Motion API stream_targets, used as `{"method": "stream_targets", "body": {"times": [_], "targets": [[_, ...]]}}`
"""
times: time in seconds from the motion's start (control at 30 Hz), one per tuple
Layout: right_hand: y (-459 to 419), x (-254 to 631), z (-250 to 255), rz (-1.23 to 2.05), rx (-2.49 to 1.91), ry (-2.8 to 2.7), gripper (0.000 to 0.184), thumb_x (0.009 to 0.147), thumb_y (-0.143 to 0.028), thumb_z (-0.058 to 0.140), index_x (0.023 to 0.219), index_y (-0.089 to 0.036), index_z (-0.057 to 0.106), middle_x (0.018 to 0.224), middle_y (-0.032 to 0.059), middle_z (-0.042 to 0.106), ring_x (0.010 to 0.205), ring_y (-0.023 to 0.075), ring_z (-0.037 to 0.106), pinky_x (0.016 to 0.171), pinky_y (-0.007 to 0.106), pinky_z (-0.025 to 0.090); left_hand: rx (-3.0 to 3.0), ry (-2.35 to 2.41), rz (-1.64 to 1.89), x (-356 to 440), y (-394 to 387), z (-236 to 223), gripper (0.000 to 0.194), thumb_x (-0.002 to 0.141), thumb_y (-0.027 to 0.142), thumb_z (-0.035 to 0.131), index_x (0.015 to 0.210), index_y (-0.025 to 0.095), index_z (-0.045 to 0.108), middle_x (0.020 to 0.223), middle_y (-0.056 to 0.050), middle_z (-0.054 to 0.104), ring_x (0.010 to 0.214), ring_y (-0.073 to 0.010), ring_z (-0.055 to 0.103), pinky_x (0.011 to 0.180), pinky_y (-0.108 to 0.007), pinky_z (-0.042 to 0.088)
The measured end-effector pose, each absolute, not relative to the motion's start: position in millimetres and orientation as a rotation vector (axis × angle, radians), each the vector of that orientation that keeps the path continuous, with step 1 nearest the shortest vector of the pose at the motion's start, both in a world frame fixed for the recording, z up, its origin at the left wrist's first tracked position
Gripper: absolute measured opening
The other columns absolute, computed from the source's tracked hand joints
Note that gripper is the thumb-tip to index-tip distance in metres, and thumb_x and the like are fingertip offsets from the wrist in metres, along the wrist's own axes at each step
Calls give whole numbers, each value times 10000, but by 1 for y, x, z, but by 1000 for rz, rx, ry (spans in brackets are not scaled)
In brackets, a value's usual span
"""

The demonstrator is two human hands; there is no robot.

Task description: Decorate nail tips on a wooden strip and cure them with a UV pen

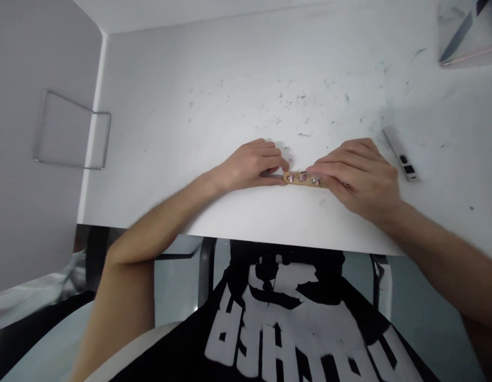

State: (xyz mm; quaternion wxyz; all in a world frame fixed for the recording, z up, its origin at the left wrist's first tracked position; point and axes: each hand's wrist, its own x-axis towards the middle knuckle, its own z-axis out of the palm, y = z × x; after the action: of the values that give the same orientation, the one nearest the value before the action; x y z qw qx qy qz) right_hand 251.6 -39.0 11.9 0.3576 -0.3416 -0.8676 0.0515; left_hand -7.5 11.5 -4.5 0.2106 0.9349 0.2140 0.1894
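A narrow yellowish wooden strip [307, 179] with several shiny, clear rounded pieces along its top lies near the table's front edge. At its left end, the thumb and index finger of my left hand [257, 163] close around it. My right hand [361, 172] covers the right end, thumb at the front and fingertips along the far edge. A thin dark sliver shows by the right fingertips; I cannot make out what it is. How far the strip extends under the right hand is hidden.
A slim grey-white object [401, 154] with two dark patches lies right of my right hand. A transparent container [468, 40] stands at the far right corner. The white table [162, 116] carries small dark marks. A metal wire frame [73, 130] sits against the left wall.
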Motion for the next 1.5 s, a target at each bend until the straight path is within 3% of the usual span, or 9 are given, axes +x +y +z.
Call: {"method": "stream_targets", "body": {"times": [0.53, 1.13, 1.5], "targets": [[-35, 253, 16, 57, -813, -2201, 119, 874, -124, 669, 919, -234, 676, 782, -31, 710, 733, 136, 615, 745, 338, 449, 2623, 603, 500, -8, 12, -4, 379, 994, 531, 518, 1000, 194, 691, 746, -8, 631, 726, -126, 522, 764, -276, 412], [-38, 255, 24, 101, -789, -2236, 136, 863, -133, 668, 896, -265, 658, 791, -41, 718, 709, 132, 622, 724, 346, 471, 2596, 594, 481, -8, 11, -2, 322, 978, 482, 575, 1023, 187, 693, 763, -9, 639, 744, -134, 527, 769, -278, 406], [-31, 263, 15, 320, -921, -2037, 155, 873, -106, 646, 953, -236, 666, 859, -8, 722, 755, 123, 627, 788, 346, 482, 2494, 580, 424, -18, 15, -2, 311, 947, 456, 632, 1055, 173, 704, 766, -25, 635, 776, -145, 530, 783, -268, 436]]}}
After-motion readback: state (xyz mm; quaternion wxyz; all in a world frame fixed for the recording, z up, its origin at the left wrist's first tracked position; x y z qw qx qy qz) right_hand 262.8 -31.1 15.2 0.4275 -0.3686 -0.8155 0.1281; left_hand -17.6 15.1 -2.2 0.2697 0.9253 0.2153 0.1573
